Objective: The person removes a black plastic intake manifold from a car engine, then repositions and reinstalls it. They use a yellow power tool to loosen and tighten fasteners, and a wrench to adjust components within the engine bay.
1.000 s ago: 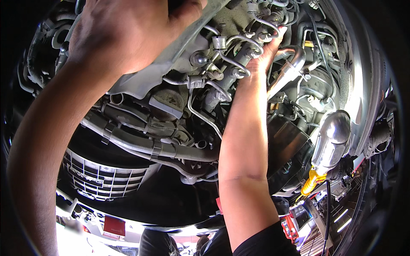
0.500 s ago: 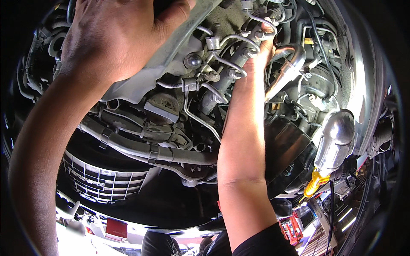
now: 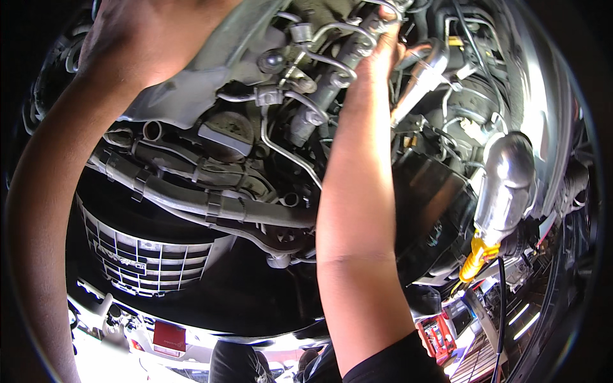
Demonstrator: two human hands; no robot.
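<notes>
In the engine bay, upper middle of the head view, we have the fuel rail (image 3: 332, 86) with its thin metal pipes (image 3: 322, 35) looping off it. That is what our right hand (image 3: 382, 48) is on: fingers reach up at the rail's top end, curled in among the pipes. Whether they clamp a fitting or just press, we cannot tell, the fingertips are hidden behind the lines.

Handling judgement: the rail looks like rigid metal, bolted in, no give. The pipes are stiff but thin, likely to kink if levered, so we take hold at the rail body or at the union nuts, not mid-span on a pipe. Surfaces look oily and dusty, so expect poor grip with bare skin.

Our left hand (image 3: 150, 38) lies flat and spread on the grey engine cover (image 3: 191, 89) at upper left, palm down, holding nothing, more bracing than gripping. The cover looks like light moulded plastic, some flex, safe to lean on moderately.

Further out: a grey filler cap (image 3: 225, 137) just below the cover, a black corrugated hose (image 3: 191, 198) running across beneath it, the front grille (image 3: 150, 258) lower left. A silver work lamp (image 3: 506, 185) with yellow handle hangs at right, well apart from both hands. A red toolbox (image 3: 437, 335) sits on the floor below.
</notes>
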